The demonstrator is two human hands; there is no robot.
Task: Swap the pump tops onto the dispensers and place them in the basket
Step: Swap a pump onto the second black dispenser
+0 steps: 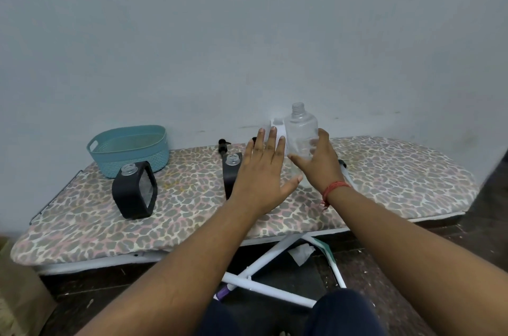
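My right hand [319,162] grips a clear, capless plastic bottle [301,129] held upright above the board. A white bottle [278,128] stands just behind my left hand [261,173], which hovers flat with fingers spread, holding nothing. Under that hand a black-sleeved dispenser [232,168] stands with its neck uncovered, half hidden. A second black-sleeved dispenser [134,192] with no top stands at the left front. A black pump top [223,145] lies near the wall. The teal basket [129,150] sits at the back left.
Everything rests on a leopard-print ironing board [398,179] against a pale blue wall. Another pump part [343,165] pokes out past my right wrist. White board legs [269,256] and crumpled paper [302,251] lie on the dark floor below.
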